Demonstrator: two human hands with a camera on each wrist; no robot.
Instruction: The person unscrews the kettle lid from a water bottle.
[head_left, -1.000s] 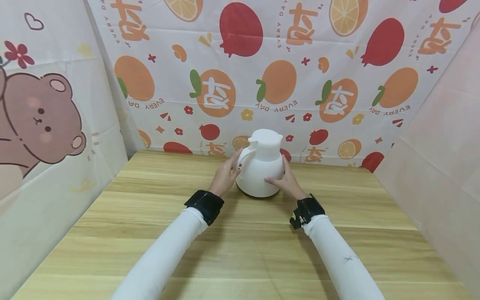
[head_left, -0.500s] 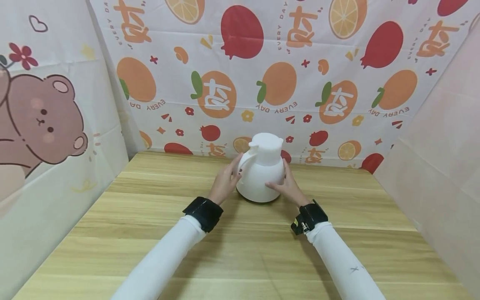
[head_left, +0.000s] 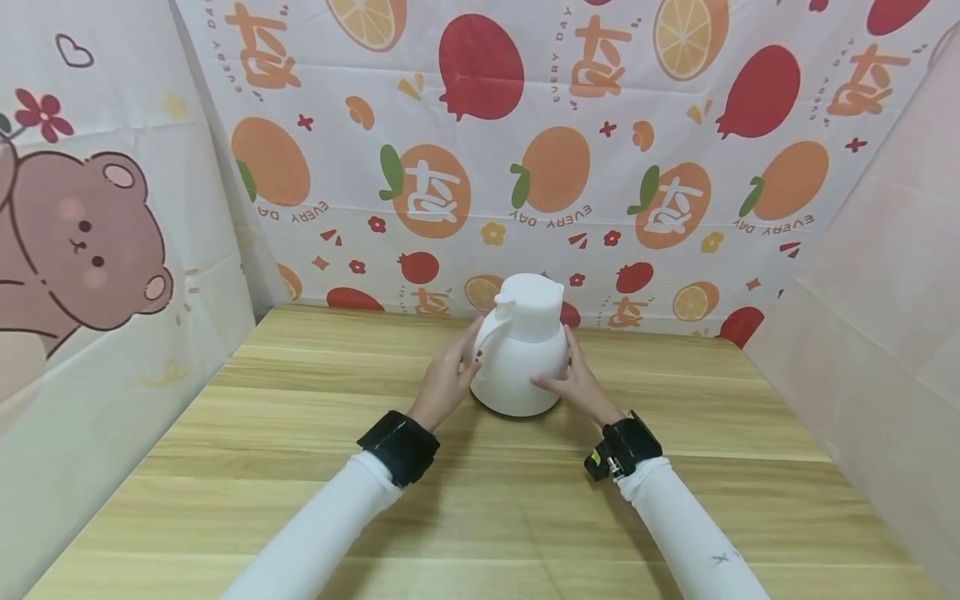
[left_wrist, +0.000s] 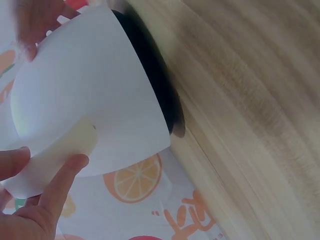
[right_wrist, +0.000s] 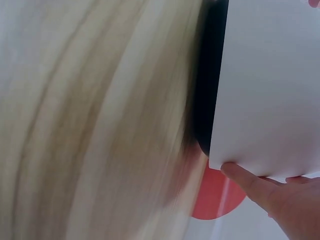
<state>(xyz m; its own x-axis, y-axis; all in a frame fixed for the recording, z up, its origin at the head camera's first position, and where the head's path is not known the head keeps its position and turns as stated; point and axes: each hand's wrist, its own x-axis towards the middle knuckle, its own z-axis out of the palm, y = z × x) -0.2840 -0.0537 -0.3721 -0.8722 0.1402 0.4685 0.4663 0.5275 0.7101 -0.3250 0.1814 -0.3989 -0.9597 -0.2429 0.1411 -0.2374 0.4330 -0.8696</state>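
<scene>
A white vacuum jug [head_left: 517, 375] with a lid and a side handle stands upright near the back of the wooden table, its dark base [left_wrist: 155, 75] right at the tabletop. On the left, my left hand [head_left: 442, 383] grips the handle [left_wrist: 55, 157]; the left wrist view shows thumb and fingers on either side of it. My right hand [head_left: 581, 383] holds the jug's rounded right side, thumb in front and fingers reaching behind. In the right wrist view, fingertips [right_wrist: 232, 170] press against the white body near its lower edge.
The wooden table [head_left: 480, 517] stretches from the jug toward me. Behind it hangs a fruit-print cloth [head_left: 480, 183], close to the jug. A bear-print cloth [head_left: 82, 242] closes the left side, and a pale cloth [head_left: 885, 333] the right.
The jug has come slightly toward me along the table, away from the back cloth. Both hands have moved back with it, keeping their hold. The head view has shifted a little.
</scene>
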